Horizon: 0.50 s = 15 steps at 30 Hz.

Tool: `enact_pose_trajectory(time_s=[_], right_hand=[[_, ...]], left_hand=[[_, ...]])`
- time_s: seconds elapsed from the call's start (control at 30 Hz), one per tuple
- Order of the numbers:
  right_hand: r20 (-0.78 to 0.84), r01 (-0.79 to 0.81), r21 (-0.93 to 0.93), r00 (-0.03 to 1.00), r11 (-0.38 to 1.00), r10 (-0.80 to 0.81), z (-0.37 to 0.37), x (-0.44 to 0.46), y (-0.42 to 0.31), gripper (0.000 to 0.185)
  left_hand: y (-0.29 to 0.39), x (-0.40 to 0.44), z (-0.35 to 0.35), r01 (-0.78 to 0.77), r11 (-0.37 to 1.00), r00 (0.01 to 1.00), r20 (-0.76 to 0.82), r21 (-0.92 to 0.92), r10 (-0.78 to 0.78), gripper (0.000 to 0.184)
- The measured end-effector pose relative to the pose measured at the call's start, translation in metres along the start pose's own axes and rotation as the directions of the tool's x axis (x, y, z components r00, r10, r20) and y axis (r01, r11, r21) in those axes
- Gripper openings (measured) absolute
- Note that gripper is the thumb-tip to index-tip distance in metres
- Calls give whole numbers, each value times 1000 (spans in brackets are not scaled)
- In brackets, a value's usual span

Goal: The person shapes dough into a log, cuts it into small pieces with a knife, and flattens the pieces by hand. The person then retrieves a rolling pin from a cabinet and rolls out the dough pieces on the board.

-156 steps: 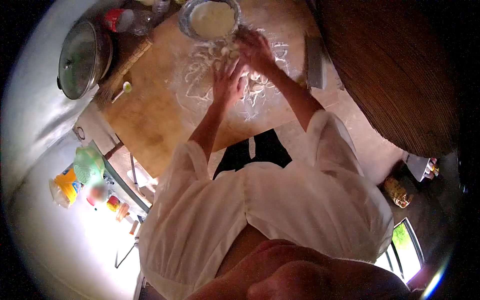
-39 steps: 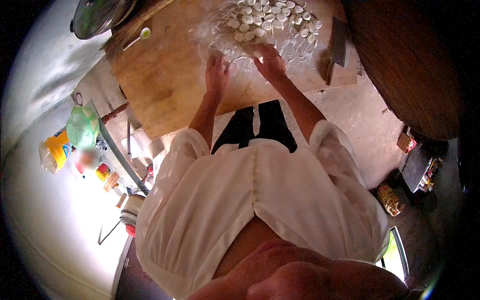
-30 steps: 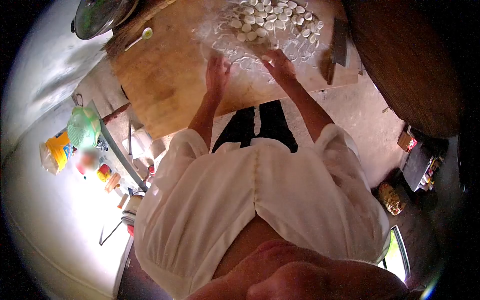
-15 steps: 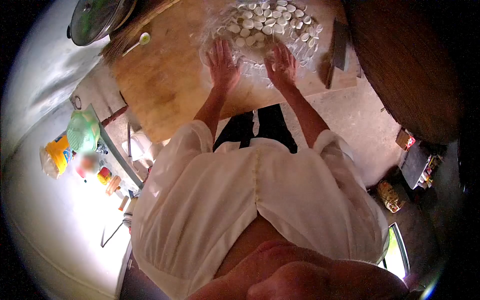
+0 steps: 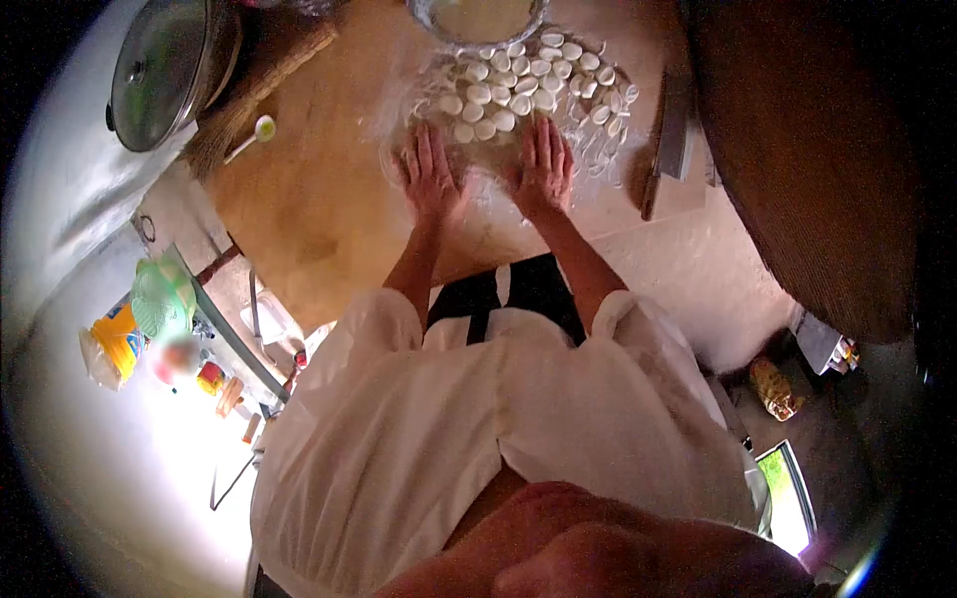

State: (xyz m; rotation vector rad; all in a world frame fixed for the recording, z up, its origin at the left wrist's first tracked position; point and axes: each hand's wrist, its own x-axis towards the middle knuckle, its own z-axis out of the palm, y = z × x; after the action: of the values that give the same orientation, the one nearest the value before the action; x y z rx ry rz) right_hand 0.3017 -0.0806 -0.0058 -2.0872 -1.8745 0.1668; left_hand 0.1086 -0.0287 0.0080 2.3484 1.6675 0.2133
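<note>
Left grip (image 5: 432,186) and right grip (image 5: 543,179) were both spread flat, fingers extended, over the floury wooden desk (image 5: 299,194); what the palms hid, I couldn't tell. Just past the fingertips lay roughly three dozen pale, rounded dough pieces (image 5: 525,87), too crowded to count exactly. Beyond stood one round bowl (image 5: 438,34), its far side cut off.

No text (nor any number) can be read
</note>
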Motion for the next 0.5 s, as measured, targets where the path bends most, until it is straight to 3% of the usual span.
enact_pose_trajectory(time_s=[0.07,0.2,0.23,0.27,0.3,0.33,0.37,0.4,0.47,0.5], right_hand=[[69,-41,4,997,999,41,-9,4,-4,74],[-15,-5,17,1000,1000,5,-25,7,-10,74],[-14,3,73,1000,997,-2,-28,8,-7,73],[0,10,135,1000,991,-10,-29,6,-5,72],[-57,63,184,997,981,-53,-11,1,13,62],[0,-113,604,990,789,141,17,1,37,55],[57,-194,896,942,400,330,43,1,61,50],[34,-194,919,907,343,420,49,-3,79,53],[336,-330,935,707,-130,622,-12,5,67,61],[371,-350,922,674,-166,640,-19,-4,68,56]], left_hand=[[0,-2,8,13,1000,999,-50,11,-12,83],[-3,-7,7,33,999,998,-47,-2,-33,83],[-5,-6,12,-25,996,984,-177,-88,9,77],[-13,-9,15,-31,995,985,-174,-91,15,77],[-21,-9,18,-66,973,975,-224,-222,15,72],[-26,-4,21,-106,932,961,-276,-347,7,68],[-27,-3,19,-48,917,958,-277,-397,-70,58],[-30,-6,10,-50,917,960,-273,-396,-65,58],[-33,-3,-7,55,568,947,-137,-821,-290,49],[-35,-7,-5,39,566,927,-182,-824,-328,44]])
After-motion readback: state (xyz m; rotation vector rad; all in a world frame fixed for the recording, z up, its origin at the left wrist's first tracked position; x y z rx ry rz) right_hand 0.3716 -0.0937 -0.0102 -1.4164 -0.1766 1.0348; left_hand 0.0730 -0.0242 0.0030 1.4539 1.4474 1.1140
